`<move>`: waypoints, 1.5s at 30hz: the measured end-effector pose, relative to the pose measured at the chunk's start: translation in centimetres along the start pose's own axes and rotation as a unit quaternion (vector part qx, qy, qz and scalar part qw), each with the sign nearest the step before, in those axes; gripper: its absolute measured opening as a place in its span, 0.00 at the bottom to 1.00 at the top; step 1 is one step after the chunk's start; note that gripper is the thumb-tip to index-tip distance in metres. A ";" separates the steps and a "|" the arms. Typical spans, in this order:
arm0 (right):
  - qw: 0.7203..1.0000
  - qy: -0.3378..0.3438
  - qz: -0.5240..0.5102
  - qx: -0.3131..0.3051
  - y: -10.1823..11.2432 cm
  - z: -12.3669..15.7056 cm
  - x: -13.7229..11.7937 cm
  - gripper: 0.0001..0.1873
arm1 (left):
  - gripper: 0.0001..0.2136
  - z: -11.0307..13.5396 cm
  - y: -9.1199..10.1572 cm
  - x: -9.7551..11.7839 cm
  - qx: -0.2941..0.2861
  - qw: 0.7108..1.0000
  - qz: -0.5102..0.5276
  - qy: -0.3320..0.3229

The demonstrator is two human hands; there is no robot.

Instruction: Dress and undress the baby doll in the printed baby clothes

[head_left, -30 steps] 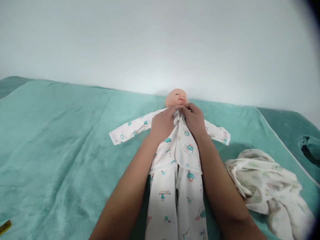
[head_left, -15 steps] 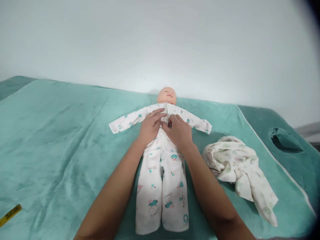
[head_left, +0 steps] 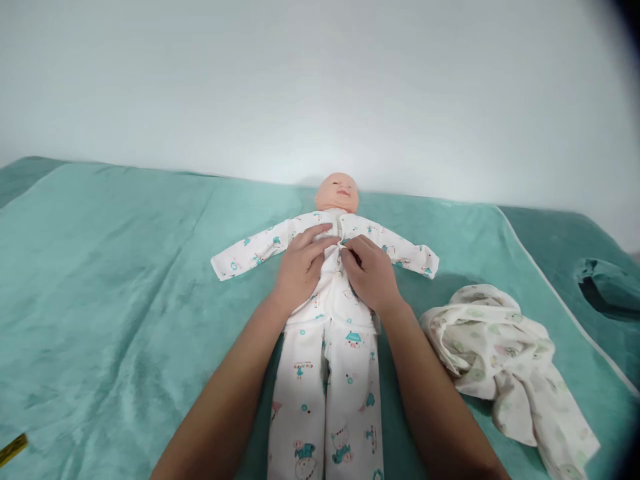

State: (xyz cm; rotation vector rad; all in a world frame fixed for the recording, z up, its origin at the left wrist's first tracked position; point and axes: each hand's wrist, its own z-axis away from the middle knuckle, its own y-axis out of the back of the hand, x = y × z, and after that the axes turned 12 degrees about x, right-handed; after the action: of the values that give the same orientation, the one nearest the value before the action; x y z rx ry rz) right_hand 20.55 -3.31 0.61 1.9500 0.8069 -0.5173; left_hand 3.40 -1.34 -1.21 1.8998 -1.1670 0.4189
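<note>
A baby doll (head_left: 338,192) lies face up, its head by the wall. It wears a white jacket (head_left: 313,305) with small teal prints, its sleeves spread out to both sides. My left hand (head_left: 303,267) rests on the jacket's chest, fingers stretched toward the front opening. Close beside it, my right hand (head_left: 371,273) has its thumb and forefinger closed on the jacket's front edge. A fastener shows just below the fingers, too small to make out fully. Matching white trousers (head_left: 300,393) cover the legs and run out of view at the bottom.
A crumpled white cloth with green prints (head_left: 505,347) lies right of the doll. Beneath everything spreads a teal cover (head_left: 125,280), with an oval hole (head_left: 610,290) at the far right. A yellow strip (head_left: 13,450) sits at lower left, and a white wall (head_left: 320,80) stands behind.
The view has shifted a little, so the trouser ends are now cut off. Both hands stay at the chest; the right fingers have closed in nearer the jacket's front edge.
</note>
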 end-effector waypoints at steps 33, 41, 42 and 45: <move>0.952 0.004 0.279 -0.129 1.8 3.9 -4.8 0.09 | 0.09 3.9 1.0 1.2 0.038 0.997 0.074 -0.001; 0.974 -0.004 0.112 -0.197 4.1 2.2 -3.2 0.15 | 0.07 3.8 1.4 1.2 0.003 0.999 0.054 0.001; 0.974 0.000 0.109 -0.199 4.3 2.2 -3.2 0.15 | 0.07 3.8 1.4 1.2 0.001 0.999 0.049 -0.003; 0.971 0.027 0.114 -0.210 4.9 2.3 -3.3 0.15 | 0.07 3.8 1.5 1.2 -0.003 0.999 0.041 -0.013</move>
State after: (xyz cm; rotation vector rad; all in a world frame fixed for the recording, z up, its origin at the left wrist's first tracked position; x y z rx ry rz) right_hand 21.67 -8.14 4.55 1.6372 0.6527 -0.1404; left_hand 2.24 -5.39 -1.97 1.8624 -1.2651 0.4357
